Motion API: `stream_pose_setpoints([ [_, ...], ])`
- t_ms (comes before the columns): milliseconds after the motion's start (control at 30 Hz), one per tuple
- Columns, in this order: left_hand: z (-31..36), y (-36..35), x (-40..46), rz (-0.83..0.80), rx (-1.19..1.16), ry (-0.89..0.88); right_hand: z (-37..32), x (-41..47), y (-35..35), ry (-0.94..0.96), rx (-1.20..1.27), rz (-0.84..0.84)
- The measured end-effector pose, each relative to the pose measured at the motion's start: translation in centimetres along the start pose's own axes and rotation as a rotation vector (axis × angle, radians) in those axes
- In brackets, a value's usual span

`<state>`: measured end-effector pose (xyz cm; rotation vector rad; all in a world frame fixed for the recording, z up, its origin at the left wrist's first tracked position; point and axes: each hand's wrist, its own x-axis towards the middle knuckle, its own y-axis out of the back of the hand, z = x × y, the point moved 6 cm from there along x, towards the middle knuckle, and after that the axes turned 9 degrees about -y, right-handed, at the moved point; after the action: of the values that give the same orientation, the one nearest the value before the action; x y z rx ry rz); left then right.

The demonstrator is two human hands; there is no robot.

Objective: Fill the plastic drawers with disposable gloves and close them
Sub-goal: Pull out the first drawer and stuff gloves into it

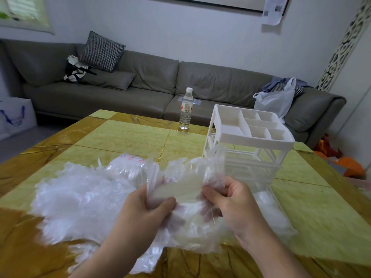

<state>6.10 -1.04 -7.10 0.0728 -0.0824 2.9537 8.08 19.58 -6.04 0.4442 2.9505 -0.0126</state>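
I am holding a thin, clear, crinkled bunch of disposable plastic gloves (180, 189) stretched between my two hands above the table. A larger heap of the same filmy clear gloves (80, 197) is lying spread out to the left. The white plastic drawer unit (251, 141) with a divided top tray is standing upright just beyond, its lowest clear drawer (271, 209) sitting pulled out toward me with gloves inside.

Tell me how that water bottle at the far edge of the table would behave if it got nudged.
The water bottle stands tall and narrow on a small base, so a push near its cap would probably tip it. It looks nearly full, so likely heavy for its size. Once on its side, its round body would probably roll on the smooth table.
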Motion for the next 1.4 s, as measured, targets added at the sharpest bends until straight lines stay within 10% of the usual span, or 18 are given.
stream_pose_setpoints([
  [333, 1.4, -0.6, -0.4, -0.065, -0.007, -0.143, 0.0, -0.4, -0.3, -0.013, 0.114, 0.008],
  [567, 0.9, -1.6, -1.3, -0.207, -0.238, 0.136, 0.3, 0.0, -0.4, 0.023, 0.057, -0.018],
  [967, 0.7, 0.8, 0.1, 0.103, -0.123, -0.015, 1.0, 0.0, -0.8, -0.061, 0.039, -0.040],
  [1233, -0.4, -0.9, -0.8, -0.279, -0.215, 0.249, 1.0, 0.1, -1.1, -0.031, 0.048, -0.030],
  [1400, 0.5, 2.6, 1.2, -0.004, -0.137, 0.064, 0.8, 0.0, -1.9, -0.094, 0.235, -0.031],
])
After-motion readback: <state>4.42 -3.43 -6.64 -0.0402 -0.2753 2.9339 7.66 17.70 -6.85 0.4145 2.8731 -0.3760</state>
